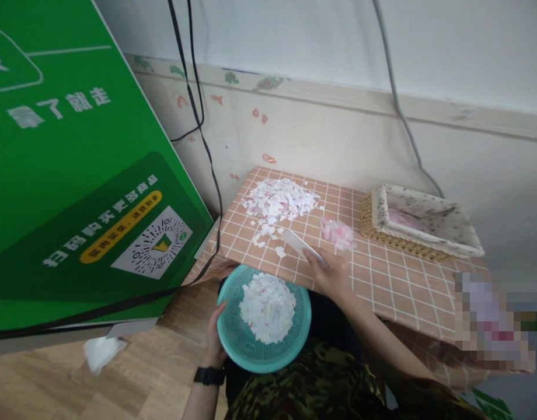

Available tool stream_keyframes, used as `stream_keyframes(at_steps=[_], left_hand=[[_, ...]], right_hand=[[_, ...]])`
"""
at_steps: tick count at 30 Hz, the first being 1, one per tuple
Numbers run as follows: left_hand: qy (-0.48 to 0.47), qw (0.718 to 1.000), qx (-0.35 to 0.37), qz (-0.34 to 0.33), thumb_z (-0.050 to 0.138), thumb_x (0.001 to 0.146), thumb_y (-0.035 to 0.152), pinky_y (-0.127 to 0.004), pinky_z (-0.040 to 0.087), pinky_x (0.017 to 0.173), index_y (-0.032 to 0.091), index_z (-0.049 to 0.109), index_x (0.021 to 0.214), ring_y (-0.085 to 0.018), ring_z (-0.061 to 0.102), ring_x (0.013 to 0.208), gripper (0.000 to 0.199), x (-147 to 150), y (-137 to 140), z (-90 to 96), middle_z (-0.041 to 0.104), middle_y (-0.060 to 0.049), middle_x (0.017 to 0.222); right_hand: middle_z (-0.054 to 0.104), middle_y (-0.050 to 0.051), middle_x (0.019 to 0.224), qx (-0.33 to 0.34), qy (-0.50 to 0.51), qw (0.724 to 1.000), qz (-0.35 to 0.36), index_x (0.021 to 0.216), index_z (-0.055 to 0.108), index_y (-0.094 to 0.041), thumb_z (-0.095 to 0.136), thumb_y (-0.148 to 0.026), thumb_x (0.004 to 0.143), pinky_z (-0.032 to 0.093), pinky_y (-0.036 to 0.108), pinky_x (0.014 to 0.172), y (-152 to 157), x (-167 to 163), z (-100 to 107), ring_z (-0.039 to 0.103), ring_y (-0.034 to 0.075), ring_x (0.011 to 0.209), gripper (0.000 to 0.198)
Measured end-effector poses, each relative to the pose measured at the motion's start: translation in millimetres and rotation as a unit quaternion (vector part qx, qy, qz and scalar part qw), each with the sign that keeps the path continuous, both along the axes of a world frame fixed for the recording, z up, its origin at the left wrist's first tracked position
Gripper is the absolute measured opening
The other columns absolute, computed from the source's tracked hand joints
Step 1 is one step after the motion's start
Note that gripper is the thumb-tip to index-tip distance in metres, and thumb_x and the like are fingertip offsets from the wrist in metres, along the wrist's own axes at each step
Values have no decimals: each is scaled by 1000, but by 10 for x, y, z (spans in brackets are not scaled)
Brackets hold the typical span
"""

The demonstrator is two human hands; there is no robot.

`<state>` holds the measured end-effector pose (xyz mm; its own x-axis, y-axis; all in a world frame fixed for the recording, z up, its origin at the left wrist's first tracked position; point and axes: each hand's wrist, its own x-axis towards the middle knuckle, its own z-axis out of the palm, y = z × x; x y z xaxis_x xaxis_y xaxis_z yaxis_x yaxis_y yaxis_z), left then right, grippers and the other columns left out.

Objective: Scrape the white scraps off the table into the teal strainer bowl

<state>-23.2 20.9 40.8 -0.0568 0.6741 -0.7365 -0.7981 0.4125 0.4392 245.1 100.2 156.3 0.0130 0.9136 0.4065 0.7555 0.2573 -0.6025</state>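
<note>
My left hand (216, 332) grips the left rim of a round teal plastic basket (300, 326), which is held just below the table's front edge. Inside it lies a heap of small white paper scraps (268, 309). My right hand (332, 268) is closed around a flat, pale strip-like tool (301, 245) over the table; its exact kind is unclear. Just beyond the tool's tip, a few loose scraps lie near a larger pile of white and pinkish paper scraps (279, 201). A small heap of pink, shiny pieces (337, 233) sits to the right of the tool.
A lined wicker basket (426, 227) stands at the back right of the checkered table (408, 291). A green printed panel (97, 175) rises on the left, with a black cable (213, 175) hanging before it. A white plastic bag (103, 353) lies on the floor.
</note>
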Motion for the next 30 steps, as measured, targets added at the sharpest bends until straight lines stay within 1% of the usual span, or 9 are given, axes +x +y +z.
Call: stream_keyframes(at_steps=[4, 8, 11, 14, 16, 18, 21, 26, 30], left_hand=[[15, 1000, 8, 20, 68, 64, 29, -34, 51, 71, 14, 73, 76, -22, 67, 66, 19, -66, -20, -59, 74, -6, 73], [43, 999, 18, 15, 68, 64, 29, -34, 52, 70, 14, 73, 77, -22, 67, 66, 21, -79, 5, 8, 74, -6, 73], [51, 998, 17, 24, 68, 62, 26, -34, 52, 68, 15, 73, 73, -22, 67, 63, 16, -81, 33, 78, 73, -5, 69], [42, 998, 22, 33, 69, 62, 23, -31, 52, 65, 15, 72, 69, -19, 66, 59, 11, -95, 47, 109, 73, -4, 65], [27, 999, 25, 25, 69, 63, 23, -30, 52, 64, 14, 73, 70, -19, 66, 59, 12, -110, 47, 115, 73, -4, 65], [18, 999, 26, 14, 69, 63, 24, -31, 52, 63, 14, 73, 71, -19, 66, 59, 14, -124, 44, 115, 73, -5, 66], [32, 999, 28, 13, 69, 63, 26, -33, 52, 65, 13, 73, 73, -21, 66, 61, 17, -138, 44, 120, 73, -6, 68], [37, 999, 37, 12, 70, 64, 28, -36, 53, 67, 13, 72, 77, -22, 66, 63, 20, -146, 64, 183, 73, -5, 71], [29, 999, 40, 9, 69, 65, 25, -32, 52, 63, 13, 72, 70, -20, 65, 59, 13, -144, 94, 268, 72, -5, 65]], right_hand=[[72, 8, 87, 19, -30, 999, -25, 99, 68, -20, 47, -32, 88, 51, 32, 67, 110, 55, -45, 68, 22, 73, 26], [71, 7, 73, 23, -75, 995, -67, 96, 69, -17, 48, -31, 87, 47, 29, 58, 247, 69, -99, 65, 20, 61, 27], [72, 6, 75, 25, -77, 996, -40, 97, 69, -17, 47, -29, 87, 46, 27, 56, 323, 47, -94, 65, 19, 60, 27], [72, 6, 77, 19, -77, 997, -5, 98, 69, -18, 48, -29, 87, 46, 27, 57, 343, 38, -47, 65, 18, 61, 26], [73, 5, 77, 17, -76, 997, 0, 95, 70, -20, 50, -30, 86, 46, 27, 57, 334, 44, -17, 65, 18, 61, 25], [73, 5, 76, 21, -74, 997, -12, 93, 71, -21, 51, -31, 85, 45, 27, 56, 318, 46, -1, 66, 18, 60, 24], [72, 4, 73, 23, -69, 997, -20, 92, 71, -21, 51, -31, 85, 45, 27, 55, 301, 24, 3, 66, 19, 61, 23], [72, 5, 74, 11, -43, 999, 6, 88, 72, -20, 53, -32, 85, 46, 27, 56, 326, -35, 3, 66, 19, 61, 22], [73, 5, 83, -6, -32, 999, 40, 93, 71, -20, 51, -30, 87, 49, 28, 61, 368, -51, 1, 67, 19, 68, 23]])
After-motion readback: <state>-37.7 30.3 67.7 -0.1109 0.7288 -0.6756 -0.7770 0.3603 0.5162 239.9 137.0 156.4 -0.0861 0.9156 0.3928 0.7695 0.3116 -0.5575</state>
